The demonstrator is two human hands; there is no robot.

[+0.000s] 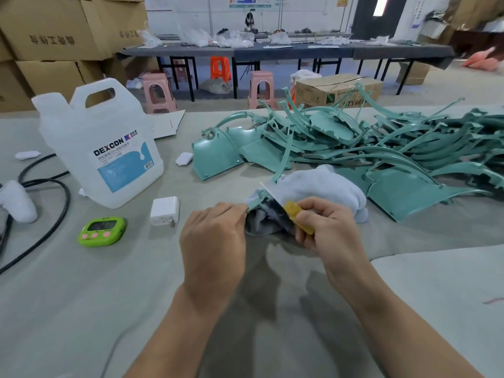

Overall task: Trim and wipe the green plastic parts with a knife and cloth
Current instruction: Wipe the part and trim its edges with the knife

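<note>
Workshop table [81, 296] under a grey-green covering. Nearest: left hand [212, 241], fingertips pinching the near end of one green plastic part [256, 202], a thin curved strip, pale teal and matte, rising away from the hands; its lower end is partly masked by fingers and cloth. Right hand [327, 230], fingers curled round a yellow-handled knife [293, 211], pale blade angled up-left across the part's end; handle mostly covered, exact contact hard to make out. White-and-grey cloth [321, 186], bunched beneath and behind both. Left: green timer [102, 231], white charger [164, 211], translucent jug [109, 148]. Beyond: heap of green parts [381, 148], tangled, cut off at the right edge. Far: pink stools [158, 91], blurred.
</note>
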